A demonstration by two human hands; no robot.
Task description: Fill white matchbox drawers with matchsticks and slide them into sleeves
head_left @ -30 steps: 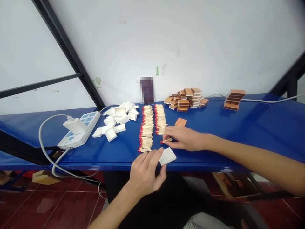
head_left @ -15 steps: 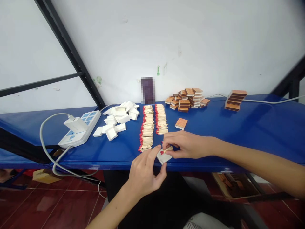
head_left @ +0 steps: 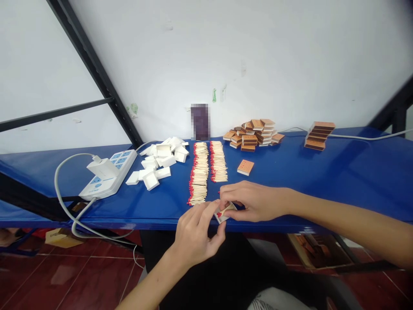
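At the front edge of the table, my left hand (head_left: pixel 198 230) grips a small white matchbox tray (head_left: pixel 222 220) between fingers and thumb. My right hand (head_left: pixel 253 201) is closed in a pinch on a few red-headed matches (head_left: pixel 223 212), which lie inside the tray. The right fingers partly cover the tray and the match sticks. Just beyond the hands, two rows of loose matches, a longer left row (head_left: pixel 199 174) and a shorter right row (head_left: pixel 219 161), lie with red heads to the left. A single orange matchbox (head_left: pixel 245 167) lies flat beyond my right hand.
A heap of white matchbox trays (head_left: pixel 161 159) lies left of the matches. Further left is a power strip (head_left: pixel 112 176) with a plug and looping cable. Piled matchboxes (head_left: pixel 254 135) and a leaning stack of matchboxes (head_left: pixel 318 137) stand at the back right, near the wall.
The matches in my right hand have gone from above the tray down into it. My right hand has shifted slightly; my left hand keeps its hold.
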